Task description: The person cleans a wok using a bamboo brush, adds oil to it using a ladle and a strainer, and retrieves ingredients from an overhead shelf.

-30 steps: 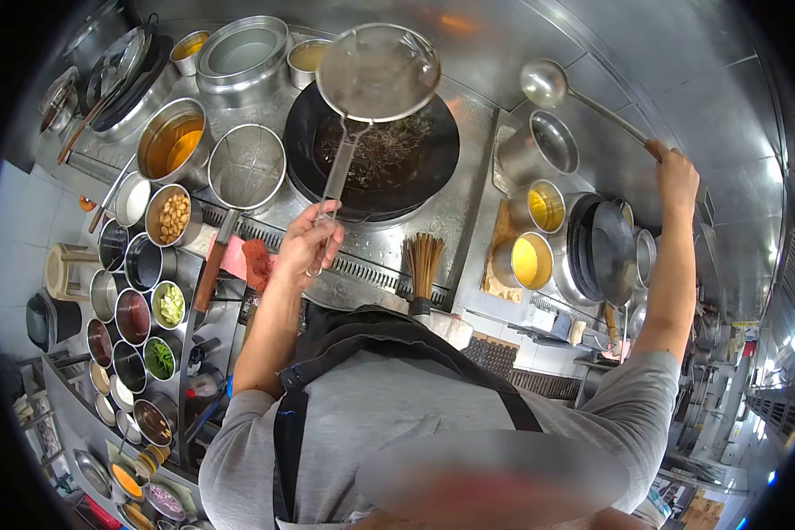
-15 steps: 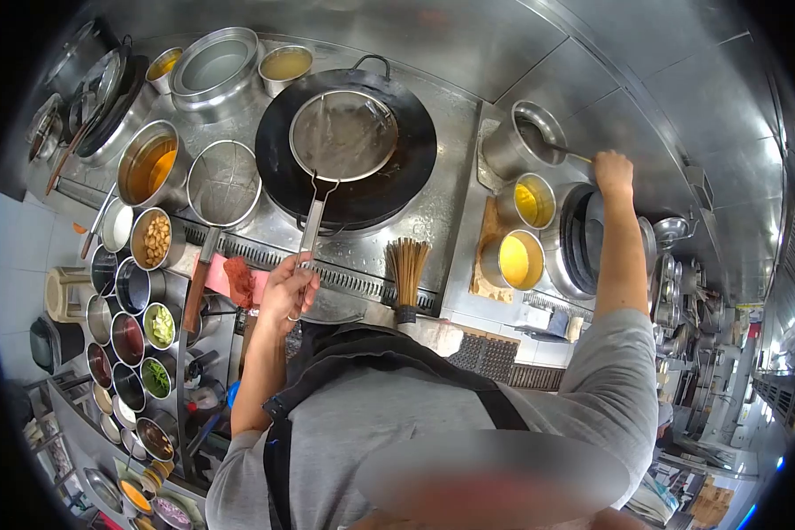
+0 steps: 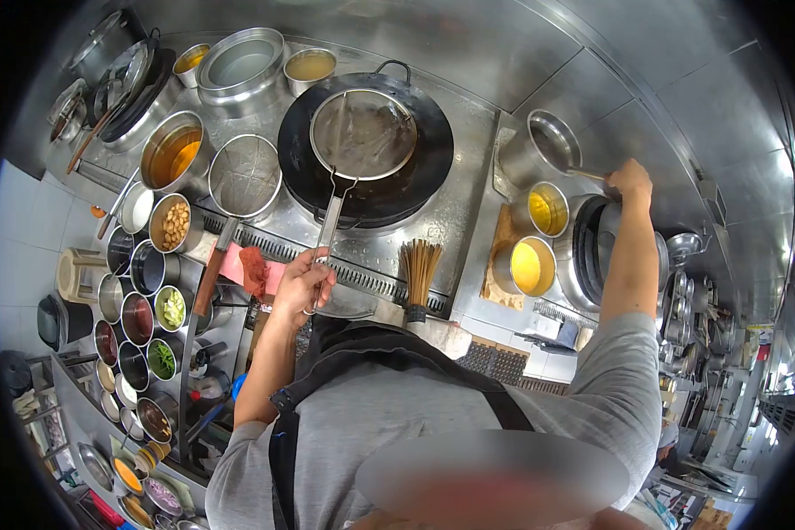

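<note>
My left hand is closed round the handle of a round mesh strainer, whose basket lies over the black wok on the stove. My right hand grips the handle of a ladle; the ladle's bowl is hidden inside a tall steel pot at the right. Two steel containers of yellow contents stand just in front of that pot.
Left of the wok are a second strainer and a pot of orange liquid. A bamboo brush stands at the stove's front edge. Many ingredient tins fill the left side. Stacked black pans stand at the right.
Since a second ago, the strainer has come down over the wok, and my right hand has moved left with the ladle, its bowl now in the tall pot.
</note>
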